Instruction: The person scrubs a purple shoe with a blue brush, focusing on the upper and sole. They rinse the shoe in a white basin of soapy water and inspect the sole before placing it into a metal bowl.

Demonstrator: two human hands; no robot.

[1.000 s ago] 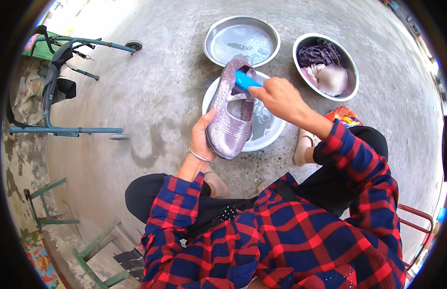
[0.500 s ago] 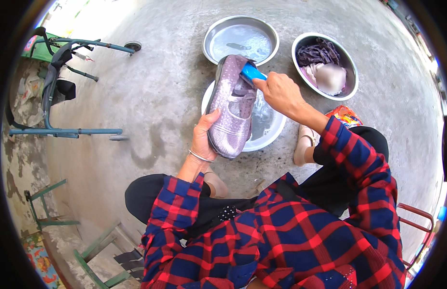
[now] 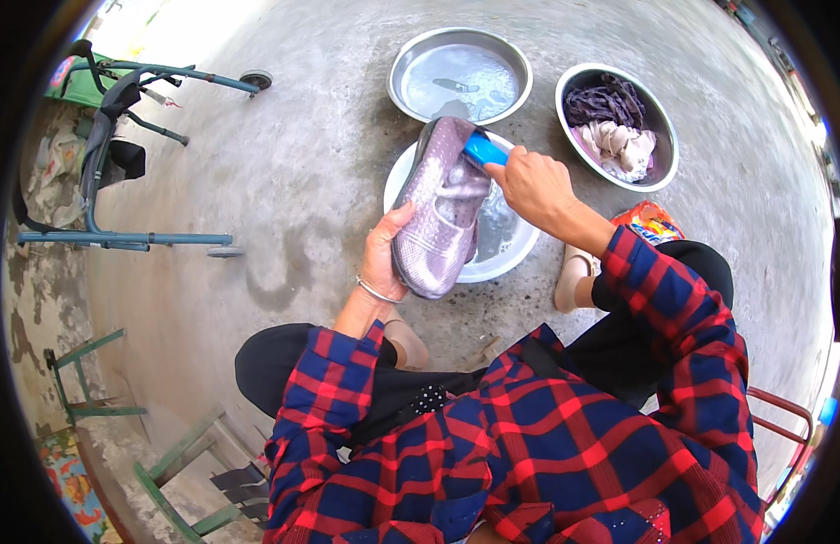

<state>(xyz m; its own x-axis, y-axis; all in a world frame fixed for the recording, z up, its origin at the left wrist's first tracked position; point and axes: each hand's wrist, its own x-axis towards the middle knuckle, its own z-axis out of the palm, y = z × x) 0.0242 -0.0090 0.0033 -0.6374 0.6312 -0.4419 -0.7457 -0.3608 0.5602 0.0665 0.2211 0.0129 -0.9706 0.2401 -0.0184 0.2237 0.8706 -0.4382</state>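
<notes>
A wet purple-grey shoe [image 3: 429, 227] with a strap is tilted over a white basin [image 3: 526, 245] of cloudy water, its toe toward me. My left hand [image 3: 384, 254] grips the toe end from the left side, thumb on the upper. The fingers of my right hand [image 3: 534, 189] are wrapped round a blue brush [image 3: 482, 150], seemingly a scrubbing brush. Its far end reaches into the shoe's heel opening, so its bristles are hidden.
A metal basin of water [image 3: 397, 77] stands beyond. To its right, another metal basin [image 3: 671, 168] holds dark and pale cloth. An orange packet [image 3: 651, 220] lies by my right foot [image 3: 576, 276]. A blue-framed walker [image 3: 121, 238] and green-framed seats [image 3: 171, 462] stand left.
My right hand and the blue brush have shifted slightly right and toward me at the heel. The heel has tipped a little nearer, while my left hand keeps its grip.
</notes>
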